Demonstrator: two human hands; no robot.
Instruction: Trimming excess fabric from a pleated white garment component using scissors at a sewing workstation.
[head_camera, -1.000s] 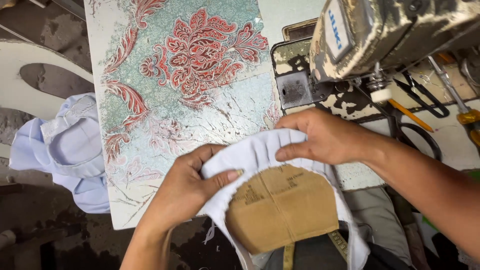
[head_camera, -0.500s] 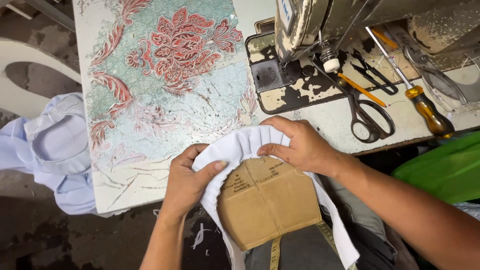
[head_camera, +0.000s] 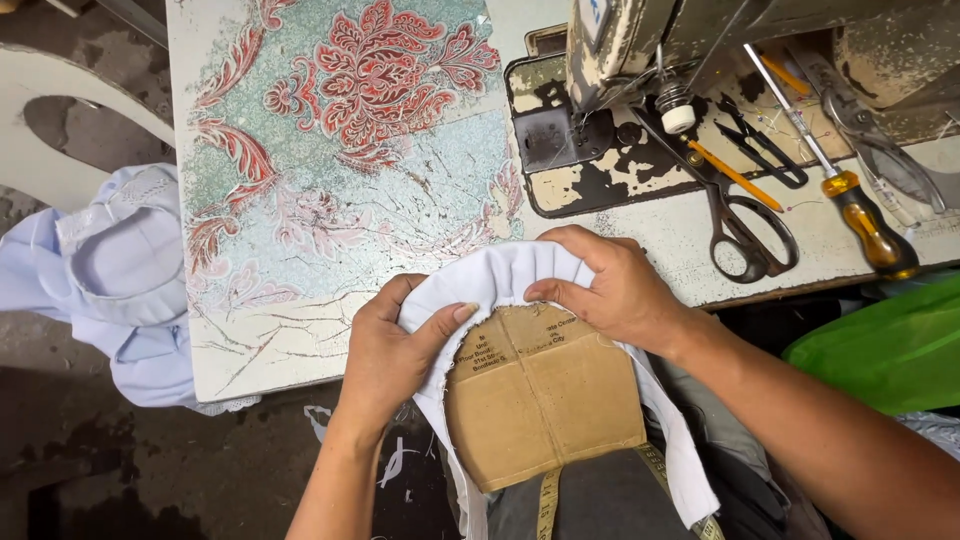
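1. Head view, hands: I'm seeing both hands clamped on one white fabric piece (head_camera: 500, 275), close together but not touching each other. Left hand (head_camera: 392, 350) is gripping the fabric's left edge, thumb lying across the top of it toward the cardboard. Right hand (head_camera: 610, 285) is pressing down on the fabric's upper right w/ fingers curled over the fold.
2. Head view, thing in hand: white fabric is wrapping around the curved top of a brown cardboard piece (head_camera: 545, 400), running down both its sides. Cardboard is sitting btwn the two hands, over the lap, just at the table's near edge. Yellow tape measure (head_camera: 548, 505) is hanging below the cardboard, partly under it.
3. Head view, table: worktable (head_camera: 270, 345) is lying ahead of the hands, its top covered w/ a cracked sheet in a red & green floral pattern (head_camera: 370, 70).
4. Head view, upper right: sewing machine (head_camera: 640, 40) is standing on a chipped base. Beside it, black scissors (head_camera: 740, 225) are lying near the right hand; smaller snips (head_camera: 760, 145), an orange pencil (head_camera: 730, 172) & a screwdriver w/ orange-black handle (head_camera: 850, 200) are further back.
5. Head view, edges: pale blue garments (head_camera: 110, 270) are piled left of the table, well apart from the hands. Green plastic bag (head_camera: 890, 345) is showing at right, beside the right forearm.
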